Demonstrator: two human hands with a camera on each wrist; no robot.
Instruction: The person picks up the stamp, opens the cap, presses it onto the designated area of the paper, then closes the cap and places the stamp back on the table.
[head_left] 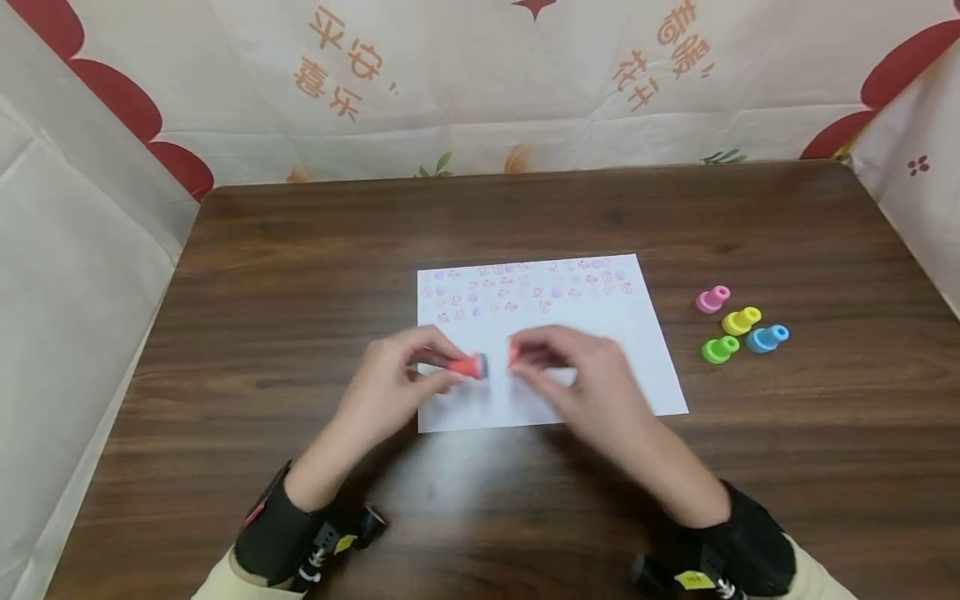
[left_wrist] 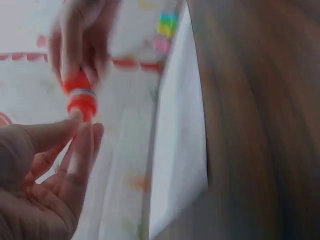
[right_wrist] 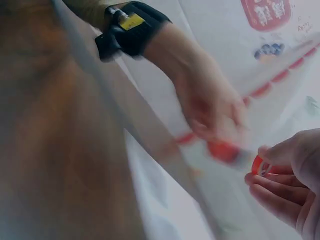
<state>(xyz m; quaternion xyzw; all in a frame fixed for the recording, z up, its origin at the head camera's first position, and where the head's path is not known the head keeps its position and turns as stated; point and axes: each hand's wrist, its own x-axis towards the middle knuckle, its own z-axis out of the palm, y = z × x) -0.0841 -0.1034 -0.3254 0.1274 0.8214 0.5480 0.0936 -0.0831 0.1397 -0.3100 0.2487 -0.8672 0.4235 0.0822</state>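
Note:
My left hand [head_left: 393, 379] pinches a red self-inking stamp [head_left: 467, 367] by its narrow end, over the white paper [head_left: 480, 412]. The stamp's wider, dark-rimmed end faces right. Across a small gap in the head view, the fingertips of my right hand [head_left: 592, 375] grip a small red cap [head_left: 513, 352]. In the right wrist view the cap [right_wrist: 257, 165] shows its hollow side, and the stamp [right_wrist: 224, 151] is blurred. Rows of small red and purple stamped prints [head_left: 510, 282] cover the upper part of the paper.
Right of the paper stand a pink stamp [head_left: 712, 299], a yellow stamp [head_left: 742, 321], a green stamp [head_left: 720, 349] and a blue stamp [head_left: 767, 338], close together on the brown wooden table [head_left: 300, 275]. A printed white cloth [head_left: 480, 92] hangs behind the table.

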